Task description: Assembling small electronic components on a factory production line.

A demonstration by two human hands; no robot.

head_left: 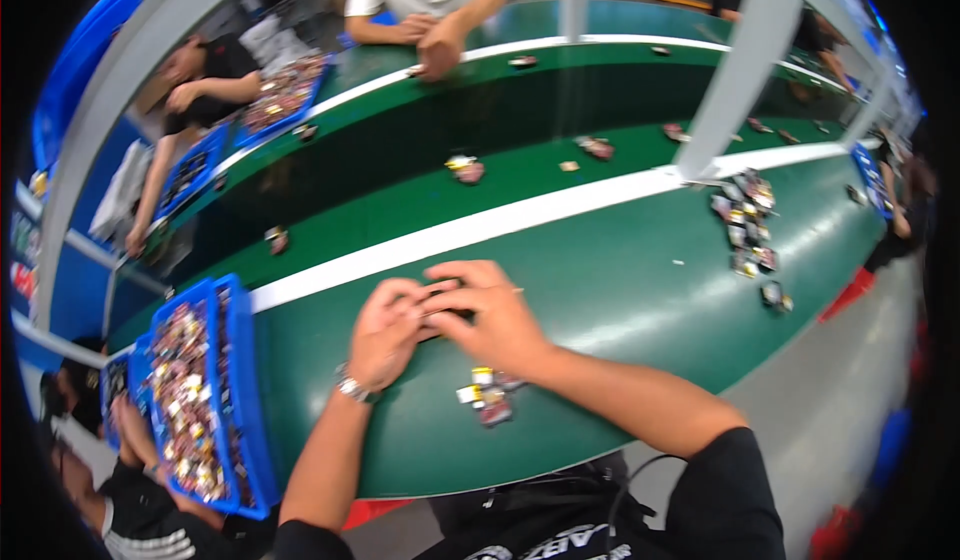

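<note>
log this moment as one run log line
left hand: close against right hand | grasp: unclear | small yellow, pink, black parts: clustered on glossy green table

factory: green conveyor belt [372,218], blue parts bins [256,430]

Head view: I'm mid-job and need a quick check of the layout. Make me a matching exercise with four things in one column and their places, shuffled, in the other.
Things
1. Watch
2. Nearest blue tray
3. Small group of parts
4. Bigger group of parts

Places
A. On the right part of the green table, near the foot of a grey post
B. Around the left wrist
C. At the left end of the table
D. On the table, between the forearms

Pairs: 1-B, 2-C, 3-D, 4-A
</note>
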